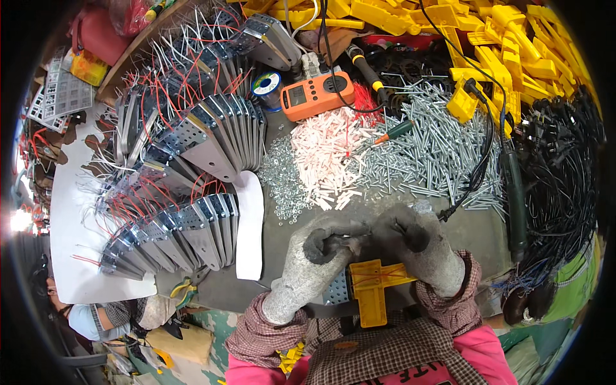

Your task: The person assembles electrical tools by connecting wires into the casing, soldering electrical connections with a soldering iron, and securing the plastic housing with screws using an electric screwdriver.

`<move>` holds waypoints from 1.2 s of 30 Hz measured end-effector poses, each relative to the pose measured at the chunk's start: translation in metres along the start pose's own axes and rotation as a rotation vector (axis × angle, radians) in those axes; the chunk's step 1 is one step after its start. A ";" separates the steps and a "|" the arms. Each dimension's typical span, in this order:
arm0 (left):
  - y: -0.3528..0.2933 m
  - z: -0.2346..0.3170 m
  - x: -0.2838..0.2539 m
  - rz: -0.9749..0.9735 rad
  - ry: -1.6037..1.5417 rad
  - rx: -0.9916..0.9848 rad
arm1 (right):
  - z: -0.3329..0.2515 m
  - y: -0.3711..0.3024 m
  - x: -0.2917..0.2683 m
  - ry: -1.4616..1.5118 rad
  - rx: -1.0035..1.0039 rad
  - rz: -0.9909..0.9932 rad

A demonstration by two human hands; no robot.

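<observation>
Both my hands wear grey gloves with darkened fingers and are raised close together over the near part of the work table. My left hand (328,242) has its fingers curled, thumb and fingertips pressed together; what is in them, if anything, is hidden. Beside it my right hand (410,232) is closed in a pinch, with a small shiny bit at its fingertips, too small to name. Below the hands, in front of my apron, lies a yellow plastic cross-shaped part (371,292) with red wire across it. A perforated metal plate (337,290) adjoins its left side.
Beyond my hands are heaps of long screws (423,147), pale pink sleeves (324,157) and small nuts (282,173). Rows of wired metal plates (212,138) stand left. An orange multimeter (317,96), screwdriver (394,131), soldering iron (514,199), black cables (558,167) and yellow housings (507,51) surround them.
</observation>
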State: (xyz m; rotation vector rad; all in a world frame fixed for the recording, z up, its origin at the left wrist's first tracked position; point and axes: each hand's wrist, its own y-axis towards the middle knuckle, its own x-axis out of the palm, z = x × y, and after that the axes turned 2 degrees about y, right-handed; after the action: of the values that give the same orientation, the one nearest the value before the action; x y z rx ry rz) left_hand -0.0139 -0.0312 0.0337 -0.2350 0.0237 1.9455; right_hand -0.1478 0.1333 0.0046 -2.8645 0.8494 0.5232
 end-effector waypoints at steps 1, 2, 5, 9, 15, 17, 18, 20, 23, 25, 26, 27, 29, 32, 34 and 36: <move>0.000 -0.003 0.002 -0.020 0.022 0.007 | -0.005 0.002 -0.002 0.003 -0.001 -0.003; 0.000 -0.005 0.004 -0.040 0.044 0.013 | -0.015 0.005 -0.005 -0.027 -0.154 0.026; 0.005 0.004 0.013 -0.031 -0.171 -0.112 | -0.022 0.004 -0.002 0.063 -0.259 0.053; 0.002 0.006 0.026 -0.031 0.107 0.018 | -0.032 0.004 -0.007 0.240 -0.068 -0.154; 0.061 0.005 0.004 0.094 0.879 0.290 | 0.000 0.007 -0.011 0.455 -0.022 0.311; 0.072 -0.008 -0.002 -0.044 1.017 0.295 | -0.008 0.005 -0.021 0.508 0.028 0.190; 0.075 -0.012 0.002 -0.041 1.018 0.308 | -0.023 -0.003 -0.031 0.406 -0.093 0.158; 0.076 -0.022 0.001 -0.023 1.183 0.351 | -0.048 -0.013 -0.034 0.417 -0.142 0.073; 0.079 -0.013 0.005 -0.033 1.178 0.340 | -0.036 -0.016 -0.021 0.435 -0.051 -0.009; 0.081 -0.008 0.004 -0.045 1.086 0.300 | -0.009 -0.002 -0.015 0.511 0.167 0.056; 0.082 -0.009 0.003 -0.061 1.138 0.419 | -0.004 -0.001 -0.015 0.644 0.150 0.079; 0.075 -0.010 0.001 -0.069 1.192 0.519 | -0.006 -0.002 -0.014 0.649 0.155 0.070; 0.074 -0.012 0.004 -0.180 1.297 0.396 | -0.014 -0.002 -0.016 0.606 0.098 0.065; 0.082 -0.014 0.007 -0.193 1.393 0.564 | -0.017 0.001 -0.014 0.616 0.150 0.010; 0.091 -0.013 0.006 -0.214 1.389 0.531 | -0.017 0.000 -0.016 0.646 0.157 0.000; 0.094 -0.006 0.005 -0.270 1.360 0.436 | -0.017 -0.001 -0.021 0.679 0.211 -0.022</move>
State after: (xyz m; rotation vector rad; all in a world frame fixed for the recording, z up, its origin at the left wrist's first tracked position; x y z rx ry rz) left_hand -0.1018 -0.0629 0.0181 -1.1386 1.2067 1.1528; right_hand -0.1588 0.1420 0.0283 -2.8466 0.8727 -0.5500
